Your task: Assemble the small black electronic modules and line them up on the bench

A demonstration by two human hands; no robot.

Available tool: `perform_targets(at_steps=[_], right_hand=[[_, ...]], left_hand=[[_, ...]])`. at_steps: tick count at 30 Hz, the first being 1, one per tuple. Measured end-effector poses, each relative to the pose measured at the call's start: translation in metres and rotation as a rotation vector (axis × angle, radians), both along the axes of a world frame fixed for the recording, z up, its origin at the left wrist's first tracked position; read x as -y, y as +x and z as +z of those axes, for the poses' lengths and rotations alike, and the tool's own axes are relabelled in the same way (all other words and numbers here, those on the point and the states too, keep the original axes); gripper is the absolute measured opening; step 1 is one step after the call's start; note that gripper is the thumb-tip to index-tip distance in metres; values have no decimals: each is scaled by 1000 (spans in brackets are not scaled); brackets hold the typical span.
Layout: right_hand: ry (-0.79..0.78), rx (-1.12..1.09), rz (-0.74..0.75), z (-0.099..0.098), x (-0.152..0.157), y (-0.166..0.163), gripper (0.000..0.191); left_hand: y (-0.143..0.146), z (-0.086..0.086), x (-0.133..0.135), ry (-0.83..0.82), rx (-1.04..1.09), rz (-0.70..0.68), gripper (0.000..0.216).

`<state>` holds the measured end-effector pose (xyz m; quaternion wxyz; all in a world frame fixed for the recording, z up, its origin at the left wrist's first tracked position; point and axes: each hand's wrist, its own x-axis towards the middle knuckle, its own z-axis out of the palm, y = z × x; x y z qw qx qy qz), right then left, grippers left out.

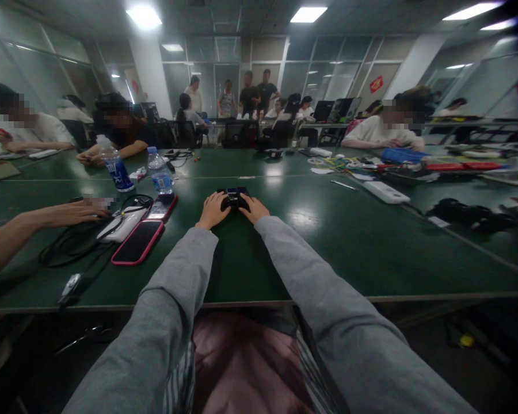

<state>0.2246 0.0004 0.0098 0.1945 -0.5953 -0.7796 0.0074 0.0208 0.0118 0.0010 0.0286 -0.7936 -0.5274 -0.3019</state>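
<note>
Stretching wide beneath bright ceiling lights (308, 14), a glossy dark green table (371, 241) fills the foreground of a busy room, where people (265, 92) sit or stand before glass panels (341, 49). At the table's middle, straight ahead of the wearer and right of two bottles (159, 172), is a compact black device (232, 199), boxy, with small pale markings at its centre, finer detail too small to tell. The left hand (213, 210) and right hand (254, 209) hold it between them, fingers curled over opposite sides.

Monitors (323, 111) and glass partitions (301, 70) suggest an office.
</note>
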Motion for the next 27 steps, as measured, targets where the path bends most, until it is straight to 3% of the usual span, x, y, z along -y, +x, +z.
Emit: perform_targets(at_steps=[16,27], right_hand=[[-71,24,-80,7,7,-4,65],[68,-157,-88,12,8,-4,65]], left_hand=[[-1,-4,-5,35,6,-14,46],[-1,-2,-2,7,9,-17,46]])
